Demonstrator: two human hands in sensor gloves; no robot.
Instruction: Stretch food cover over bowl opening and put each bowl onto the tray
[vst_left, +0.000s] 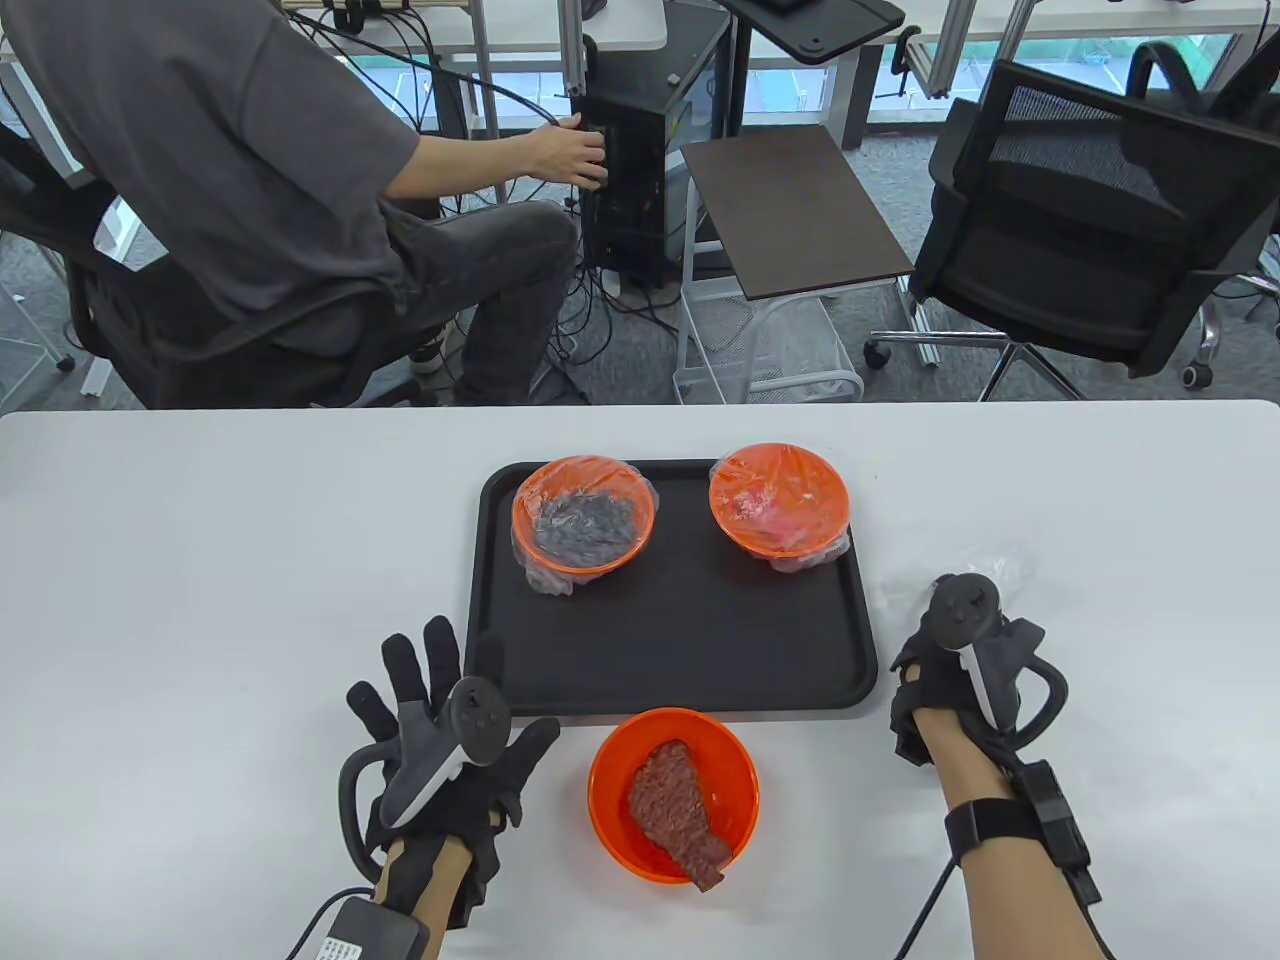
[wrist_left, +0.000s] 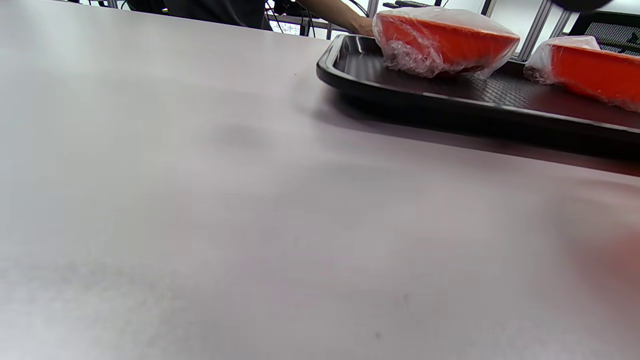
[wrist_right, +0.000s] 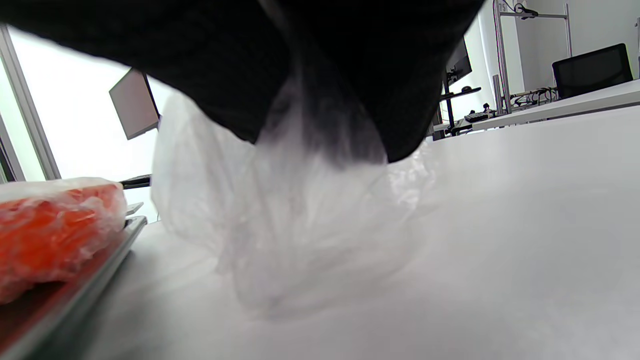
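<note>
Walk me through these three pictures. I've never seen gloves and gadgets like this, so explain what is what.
These are a person's two hands in black sensor gloves, each with a tracker strapped on its back. The big picture looks down on the white table; the other two come from small cameras on each wrist. A black tray holds two orange bowls already wrapped in clear plastic covers, one at its left and one at its right. A third bowl, uncovered, with meat in it, sits on the table in front of the tray. The left hand is spread open and holds nothing. The right hand grips a loose plastic cover.

The right hand (vst_left: 965, 665) fingers are hidden under its tracker, gripping a blurred food cover (wrist_right: 300, 240)
</note>
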